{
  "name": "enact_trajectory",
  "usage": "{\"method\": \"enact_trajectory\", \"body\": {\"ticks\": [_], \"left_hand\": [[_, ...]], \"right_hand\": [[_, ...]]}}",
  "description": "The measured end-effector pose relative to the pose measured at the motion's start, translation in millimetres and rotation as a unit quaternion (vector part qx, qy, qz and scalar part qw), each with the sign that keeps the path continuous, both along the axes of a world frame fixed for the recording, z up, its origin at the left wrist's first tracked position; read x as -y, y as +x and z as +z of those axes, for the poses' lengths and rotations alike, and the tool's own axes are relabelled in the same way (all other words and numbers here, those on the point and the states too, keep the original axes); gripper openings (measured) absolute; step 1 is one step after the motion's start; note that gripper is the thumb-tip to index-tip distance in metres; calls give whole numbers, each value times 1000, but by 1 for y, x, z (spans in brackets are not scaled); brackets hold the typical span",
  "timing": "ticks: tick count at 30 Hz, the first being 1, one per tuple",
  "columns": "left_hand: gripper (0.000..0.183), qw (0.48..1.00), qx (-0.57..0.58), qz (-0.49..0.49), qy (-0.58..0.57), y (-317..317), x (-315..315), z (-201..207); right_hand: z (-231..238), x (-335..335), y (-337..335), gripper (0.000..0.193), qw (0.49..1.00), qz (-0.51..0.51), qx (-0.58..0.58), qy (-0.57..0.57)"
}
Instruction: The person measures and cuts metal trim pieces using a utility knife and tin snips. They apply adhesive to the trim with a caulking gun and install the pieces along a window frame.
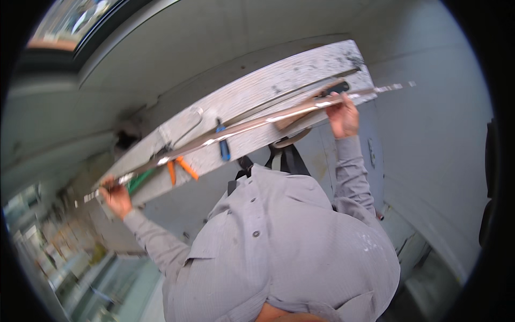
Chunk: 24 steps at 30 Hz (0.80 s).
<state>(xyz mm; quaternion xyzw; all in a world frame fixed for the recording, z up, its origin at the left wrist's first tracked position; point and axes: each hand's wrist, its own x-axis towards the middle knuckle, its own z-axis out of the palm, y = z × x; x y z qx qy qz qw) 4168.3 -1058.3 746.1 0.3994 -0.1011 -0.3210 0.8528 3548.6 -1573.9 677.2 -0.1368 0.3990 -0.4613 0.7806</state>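
Brown and shiny, the long strip [247,127] spans the pale bench [252,92], gripped near its ends by the left hand [116,199] and right hand [343,117], fingers curled closed. It seems lifted, not yet set down; the orange-handled pliers [186,168] and blue-handled tool [224,146] lie unused.

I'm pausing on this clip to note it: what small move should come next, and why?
Probably raise the long strip slightly: the left hand and right hand hold it toward its ends, and it crosses over the blue tool and orange-handled pliers on the bench, which a sideways slide might catch.
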Motion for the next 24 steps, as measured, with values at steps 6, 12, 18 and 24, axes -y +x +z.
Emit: {"method": "enact_trajectory", "body": {"ticks": [6, 12, 18, 24], "left_hand": [[43, 999, -12, -25, 35, -83, 1, 9], [40, 997, 53, 6, 56, -117, -22, 70], [42, 980, 156, 62, 108, -121, -105, 155], [43, 957, 209, 130, 156, -167, -188, 249]], "right_hand": [[-37, -96, -41, 37, 989, -47, -96, 104], [-84, -176, -29, 43, 962, -5, -150, 229], [-83, -238, 18, 47, 919, 237, -135, 284], [-66, -262, 41, 36, 860, 421, -138, 254]]}}
